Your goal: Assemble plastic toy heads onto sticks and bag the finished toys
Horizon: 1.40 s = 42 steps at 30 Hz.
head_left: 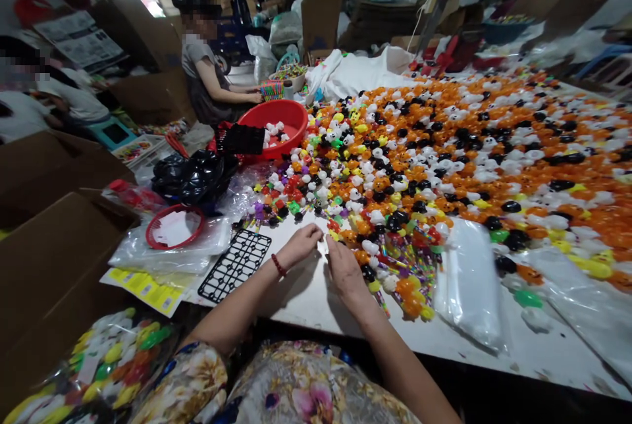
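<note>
My left hand [302, 243], with a dark red bead bracelet [279, 266] at the wrist, is closed in a pinch over the white table [296, 309]. Close by on its right, my right hand [344, 272] has its fingers pressed together, pointing at the left fingertips. Something small and whitish shows between the two hands, too small to name. Just beyond them begins a big heap of small plastic figures [375, 180] in orange, white, black, yellow and green. A bunch of colourful striped sticks [402, 259] lies right of my right hand. Left of my left wrist is a black plastic grid [236, 266].
A stack of clear plastic bags [469, 286] lies at right. On the left are a small red basket [153, 234] holding white paper, a black bag [192, 177], cardboard boxes [54, 266] and a filled bag [116, 358]. A co-worker [207, 68] sits behind a red basin [293, 118].
</note>
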Tool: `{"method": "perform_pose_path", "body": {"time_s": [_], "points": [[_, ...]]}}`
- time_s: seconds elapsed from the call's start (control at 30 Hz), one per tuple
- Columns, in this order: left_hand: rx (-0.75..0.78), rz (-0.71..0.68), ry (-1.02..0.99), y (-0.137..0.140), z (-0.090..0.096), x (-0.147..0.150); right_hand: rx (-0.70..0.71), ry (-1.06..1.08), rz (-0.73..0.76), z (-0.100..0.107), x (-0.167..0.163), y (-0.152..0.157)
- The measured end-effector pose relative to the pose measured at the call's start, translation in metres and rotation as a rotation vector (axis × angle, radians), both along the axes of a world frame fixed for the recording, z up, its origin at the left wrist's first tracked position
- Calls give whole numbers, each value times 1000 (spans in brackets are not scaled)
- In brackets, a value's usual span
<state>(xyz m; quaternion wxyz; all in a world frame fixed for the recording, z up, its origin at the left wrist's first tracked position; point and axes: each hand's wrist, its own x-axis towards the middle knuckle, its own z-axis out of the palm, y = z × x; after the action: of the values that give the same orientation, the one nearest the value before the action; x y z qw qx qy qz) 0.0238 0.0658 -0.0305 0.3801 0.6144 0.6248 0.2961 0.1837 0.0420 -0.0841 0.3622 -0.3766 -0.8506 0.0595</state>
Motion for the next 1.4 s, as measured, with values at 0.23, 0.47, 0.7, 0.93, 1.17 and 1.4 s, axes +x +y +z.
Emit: {"method": "perform_pose_path", "body": {"time_s": [0.23, 0.47, 0.7, 0.93, 1.17, 1.4], "points": [[297, 228, 367, 101, 8, 7, -352, 219, 29, 11, 13, -19], [329, 200, 319, 107, -1, 13, -670, 304, -88, 28, 34, -37], [2, 75, -521, 19, 0, 2, -484, 349, 3, 57, 50, -30], [-30, 25, -510, -44, 3, 11, -408, 277, 61, 59, 36, -37], [127, -12, -163, -58, 4, 24, -314, 63, 105, 63, 42, -47], [149, -57, 68, -68, 8, 32, -467, 133, 39, 69, 42, -58]]}}
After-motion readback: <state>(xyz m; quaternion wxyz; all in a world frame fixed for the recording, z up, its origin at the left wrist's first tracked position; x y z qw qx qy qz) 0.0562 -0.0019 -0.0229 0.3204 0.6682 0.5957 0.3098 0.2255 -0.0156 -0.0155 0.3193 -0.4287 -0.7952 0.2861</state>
